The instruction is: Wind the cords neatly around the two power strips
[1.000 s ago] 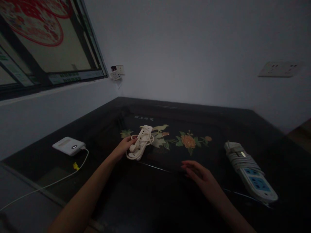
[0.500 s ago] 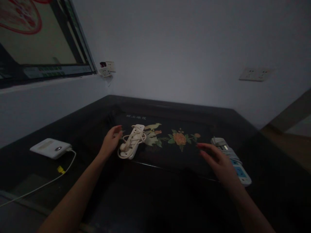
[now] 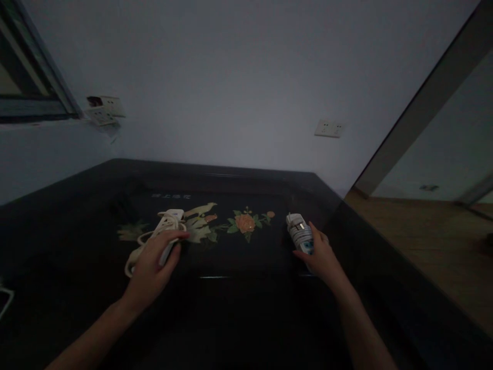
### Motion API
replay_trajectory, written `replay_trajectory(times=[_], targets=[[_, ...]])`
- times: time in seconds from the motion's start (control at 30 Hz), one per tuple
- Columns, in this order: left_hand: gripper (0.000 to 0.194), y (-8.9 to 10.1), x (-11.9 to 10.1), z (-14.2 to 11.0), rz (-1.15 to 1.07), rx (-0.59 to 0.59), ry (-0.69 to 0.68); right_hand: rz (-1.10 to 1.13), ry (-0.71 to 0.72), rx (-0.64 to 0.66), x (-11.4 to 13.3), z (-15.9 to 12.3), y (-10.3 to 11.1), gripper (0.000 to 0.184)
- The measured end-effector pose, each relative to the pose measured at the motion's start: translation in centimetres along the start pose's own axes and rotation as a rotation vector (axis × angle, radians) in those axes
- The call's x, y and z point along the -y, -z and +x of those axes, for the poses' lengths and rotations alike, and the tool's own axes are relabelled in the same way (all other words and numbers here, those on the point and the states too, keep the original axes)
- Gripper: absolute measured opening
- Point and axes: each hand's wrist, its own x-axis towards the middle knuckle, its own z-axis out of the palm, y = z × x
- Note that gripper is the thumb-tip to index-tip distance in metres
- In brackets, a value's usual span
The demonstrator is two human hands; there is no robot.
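My left hand [image 3: 154, 267] lies over a white power strip [image 3: 173, 215] bundled in its own cream cord, thumb and fingers on either side of it. The hand hides the strip's near half. At the right, my right hand [image 3: 321, 254] grips a second power strip [image 3: 300, 230], with its grey-white cord wound around it and blue socket faces partly showing. The thumb is on its left side, the fingers on its right. Both strips rest on a black tabletop [image 3: 239, 313] decorated with a painted rose [image 3: 245, 223] and a bird.
Behind the table is a pale wall with a double socket [image 3: 329, 128] and, at the left corner, another socket [image 3: 111, 105] with one hanging loose. A white cable [image 3: 6, 298] shows at the left edge. Wooden floor [image 3: 416, 226] lies beyond the table's right edge.
My view has turned right. My left hand has gone from beside the cream-corded power strip onto it, and my right hand has closed around the other strip.
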Motion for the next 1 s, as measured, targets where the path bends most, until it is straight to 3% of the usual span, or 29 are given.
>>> replay_trajectory(times=[0.17, 0.27, 0.4, 0.53, 0.63, 0.7, 0.77, 0.87, 1.0], targets=[[0.021, -4.9, -4.2, -1.0, -0.322, 0.303, 0.107, -0.117, -0.115, 0.101, 0.1, -0.3, -0.1, 0.093], [0.020, -6.5, -4.6, -1.8, -0.437, 0.384, 0.191, -0.131, -0.117, 0.087, 0.1, -0.1, 0.3, 0.082], [0.019, -6.8, -3.8, -2.8, -0.492, 0.445, 0.207, -0.064, -0.040, 0.051, 1.1, -0.2, 0.4, 0.082], [0.024, -6.2, -3.4, -3.1, -0.427, 0.429, 0.108, 0.133, 0.142, 0.059, 4.8, -2.0, 0.0, 0.080], [0.033, -5.6, -3.5, -3.0, -0.348, 0.274, 0.029, 0.225, 0.312, 0.183, 8.4, -4.4, -0.4, 0.083], [0.044, -5.2, -3.5, -2.7, -0.249, 0.132, -0.028, 0.199, 0.353, 0.244, 10.3, -5.9, -0.7, 0.085], [0.055, -4.9, -3.5, -2.4, -0.146, 0.068, -0.094, 0.170, 0.395, 0.277, 11.4, -7.2, -1.1, 0.086], [0.059, -4.8, -3.2, -2.0, -0.085, 0.144, -0.100, 0.179, 0.460, 0.296, 11.9, -8.1, -1.8, 0.086], [0.040, -5.1, -2.5, -1.8, -0.187, 0.256, -0.126, 0.177, 0.493, 0.327, 11.7, -8.4, -2.4, 0.087]])
